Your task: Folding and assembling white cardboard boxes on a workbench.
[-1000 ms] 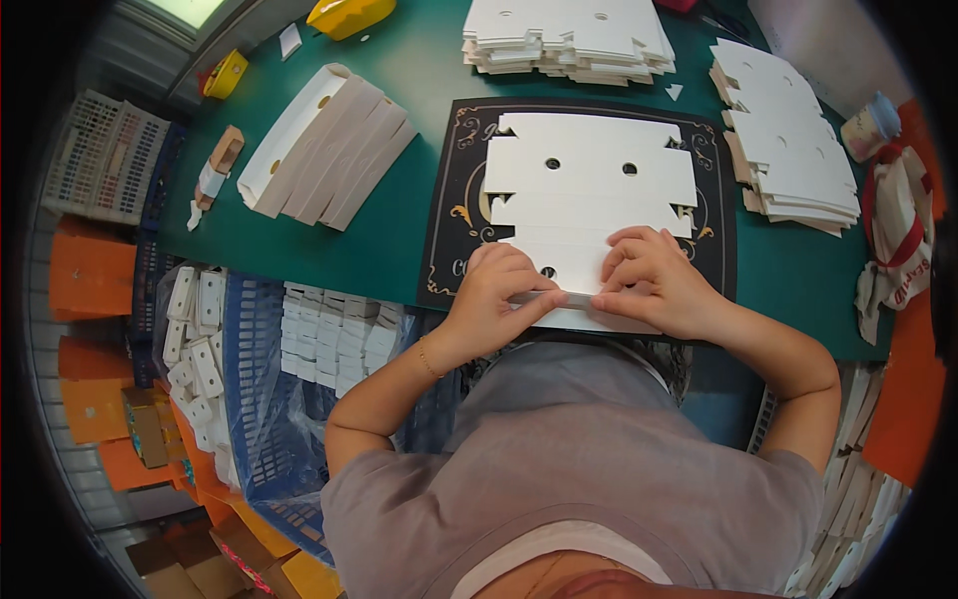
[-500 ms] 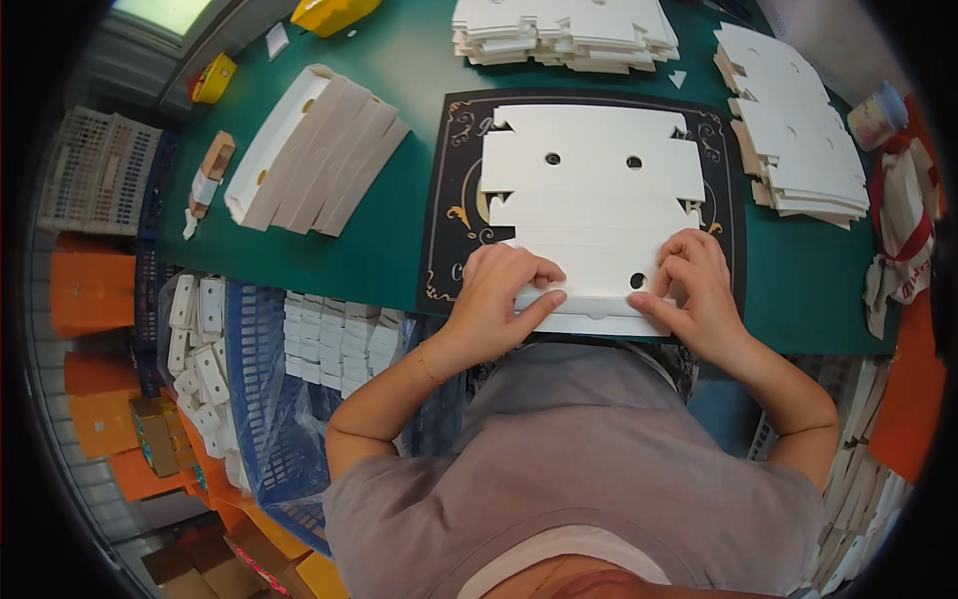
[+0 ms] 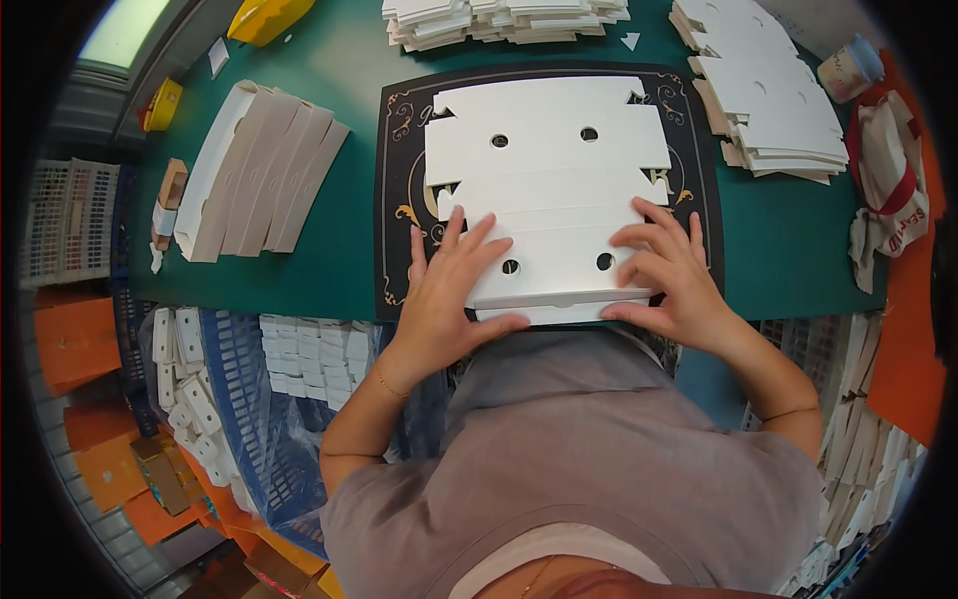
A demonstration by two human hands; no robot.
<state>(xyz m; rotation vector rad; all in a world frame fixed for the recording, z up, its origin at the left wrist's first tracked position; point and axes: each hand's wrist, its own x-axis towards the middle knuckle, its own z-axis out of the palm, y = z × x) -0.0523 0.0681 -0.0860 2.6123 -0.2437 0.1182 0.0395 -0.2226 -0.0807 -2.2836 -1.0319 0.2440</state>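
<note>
A flat white cardboard box blank (image 3: 549,190) with round holes and notched sides lies on a black mat (image 3: 399,170) with gold ornament. Its near edge has a narrow folded strip standing up along a crease. My left hand (image 3: 449,275) rests over the blank's near left corner, fingers spread and thumb along the near strip. At the near right corner is my right hand (image 3: 674,275), fingers apart and slightly bent, thumb at the strip's right end. Neither hand grips anything.
Folded narrow boxes (image 3: 264,170) stand in a row on the green table (image 3: 339,270) at left, beside a box cutter (image 3: 168,205). More flat blanks are stacked at the back (image 3: 509,22) and right (image 3: 763,95). A blue crate (image 3: 235,384) of white boxes stands below left.
Both hands have loosened from the near strip and their fingers have spread over the blank, the left one further outward. The whole view has shifted, so the table's things sit further left.
</note>
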